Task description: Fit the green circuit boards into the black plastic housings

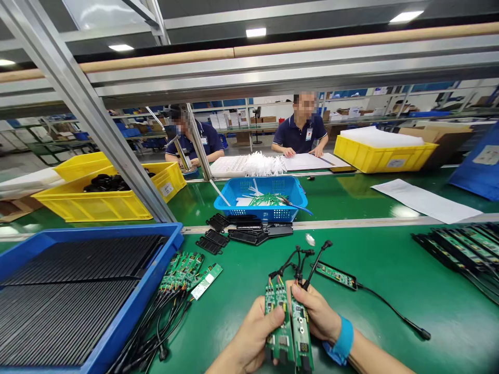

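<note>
Left fingers (277, 315) clasp circuit boards (281, 332); right fingers (297, 292) pinch another board (301, 327) (blue wristband (343, 340)).

A tray (177, 234) lies left of the circuit boards (181, 271), with a basket (265, 210) behind the casings (249, 236).

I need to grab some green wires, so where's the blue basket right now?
In the head view, the blue basket sits top centre, just behind the black plastic covers.
</note>
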{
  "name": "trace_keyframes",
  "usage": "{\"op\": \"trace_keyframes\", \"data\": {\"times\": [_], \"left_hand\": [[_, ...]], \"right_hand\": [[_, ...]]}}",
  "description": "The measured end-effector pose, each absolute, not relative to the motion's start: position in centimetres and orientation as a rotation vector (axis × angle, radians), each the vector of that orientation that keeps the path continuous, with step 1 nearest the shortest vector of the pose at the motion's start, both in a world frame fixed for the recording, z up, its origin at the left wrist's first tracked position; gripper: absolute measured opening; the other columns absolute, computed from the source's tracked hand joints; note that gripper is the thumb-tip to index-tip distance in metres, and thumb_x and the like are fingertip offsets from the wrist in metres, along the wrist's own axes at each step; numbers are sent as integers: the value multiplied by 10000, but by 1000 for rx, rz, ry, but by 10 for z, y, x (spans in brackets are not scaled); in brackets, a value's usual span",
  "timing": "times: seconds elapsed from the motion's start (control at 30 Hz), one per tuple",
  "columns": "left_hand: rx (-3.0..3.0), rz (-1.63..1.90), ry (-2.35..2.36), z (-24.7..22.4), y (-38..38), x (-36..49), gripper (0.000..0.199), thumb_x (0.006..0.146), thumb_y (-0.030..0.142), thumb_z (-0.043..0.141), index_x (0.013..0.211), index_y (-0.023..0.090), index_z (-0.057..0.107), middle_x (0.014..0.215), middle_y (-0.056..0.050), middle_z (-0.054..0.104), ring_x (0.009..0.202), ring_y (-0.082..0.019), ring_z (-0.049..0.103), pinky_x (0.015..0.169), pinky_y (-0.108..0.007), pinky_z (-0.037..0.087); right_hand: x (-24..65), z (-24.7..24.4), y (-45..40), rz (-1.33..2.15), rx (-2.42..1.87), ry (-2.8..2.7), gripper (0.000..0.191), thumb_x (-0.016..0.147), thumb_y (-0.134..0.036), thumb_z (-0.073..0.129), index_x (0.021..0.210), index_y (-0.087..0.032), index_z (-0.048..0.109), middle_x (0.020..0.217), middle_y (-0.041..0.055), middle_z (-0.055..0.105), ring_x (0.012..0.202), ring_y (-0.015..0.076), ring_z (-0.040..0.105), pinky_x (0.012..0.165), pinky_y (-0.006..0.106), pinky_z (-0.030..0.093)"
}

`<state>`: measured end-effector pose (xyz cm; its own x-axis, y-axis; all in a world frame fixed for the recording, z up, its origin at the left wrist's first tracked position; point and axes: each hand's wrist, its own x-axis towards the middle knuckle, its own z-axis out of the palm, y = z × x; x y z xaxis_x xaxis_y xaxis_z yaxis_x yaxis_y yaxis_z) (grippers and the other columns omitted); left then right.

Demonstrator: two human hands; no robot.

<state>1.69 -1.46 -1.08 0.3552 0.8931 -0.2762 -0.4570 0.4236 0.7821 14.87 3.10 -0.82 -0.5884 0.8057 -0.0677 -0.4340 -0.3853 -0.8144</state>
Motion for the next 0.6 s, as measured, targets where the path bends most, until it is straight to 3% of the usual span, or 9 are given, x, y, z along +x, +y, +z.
{"op": "trace_keyframes", "data": {"times": [0.07, 0.2, 0.33, 0.43, 0.5, 0.6], "left_hand": [[900, 881, 842, -6, -13, 12, 504, 628, 545, 747, 843, 117, 588, 575, 12, 547, 442, -77, 465, 380, -162, 342], [1246, 797, 983, 0, -10, 2, 489, 682, 583, 678, 745, 104, 605, 646, 5, 554, 589, -86, 462, 512, -175, 373], [1037, 692, 951, -2, -11, 2, 625, 661, 730, 570, 619, 107, 569, 509, -11, 562, 395, -80, 469, 352, -176, 301], [717, 813, 991, -6, -14, 11, 633, 574, 776, 601, 633, 154, 496, 383, 33, 507, 238, -54, 352, 234, -156, 198], [550, 913, 1005, -8, -17, 18, 649, 508, 780, 645, 677, 184, 448, 328, 73, 457, 205, -38, 268, 204, -141, 173], [453, 962, 933, -9, -21, 25, 629, 520, 742, 680, 692, 188, 439, 313, 89, 432, 215, -19, 218, 204, -123, 189]], "right_hand": [[155, -8, 36, 2023, -676, -1114, 439, 638, -549, 748, 617, -141, 586, 574, -23, 527, 570, 99, 449, 563, 227, 360], [161, -12, 42, 2063, -760, -1134, 337, 537, -320, 861, 615, -113, 607, 570, -35, 526, 564, 78, 421, 539, 205, 316], [153, -17, 37, 2108, -809, -961, 368, 575, -405, 815, 613, -134, 569, 562, -44, 510, 524, 73, 421, 513, 207, 332], [146, -17, 30, 2114, -821, -804, 392, 579, -451, 795, 658, -150, 558, 592, -45, 526, 538, 81, 461, 555, 222, 396], [142, -17, 26, 2105, -819, -718, 402, 582, -466, 790, 687, -156, 557, 612, -44, 539, 550, 84, 480, 580, 231, 421], [140, -19, 23, 2102, -804, -648, 407, 579, -459, 800, 693, -159, 550, 606, -46, 532, 541, 83, 479, 565, 228, 418]]}}
